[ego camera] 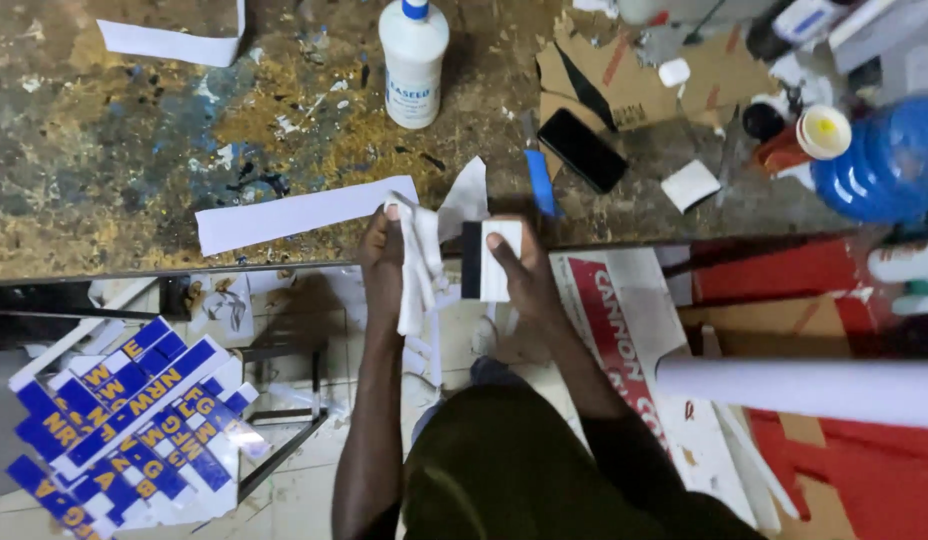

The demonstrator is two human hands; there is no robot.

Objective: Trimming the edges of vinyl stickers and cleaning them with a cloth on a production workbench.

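My left hand (382,262) grips crumpled white paper strips (419,262) at the near edge of the paint-stained workbench (134,150). My right hand (524,275) holds a small white block with a black edge (487,260), like a squeegee, just to the right of the strips. A long white paper strip (304,213) lies flat on the bench to the left of my left hand. A blue-handled knife (539,180) rests on the bench just beyond my right hand.
A white glue bottle (414,62) stands at the back. A black phone (582,149) lies on cardboard (634,80) to the right. A blue bottle (884,160) sits far right. Blue and yellow lettered strips (124,420) pile at lower left. A white roll (804,390) lies lower right.
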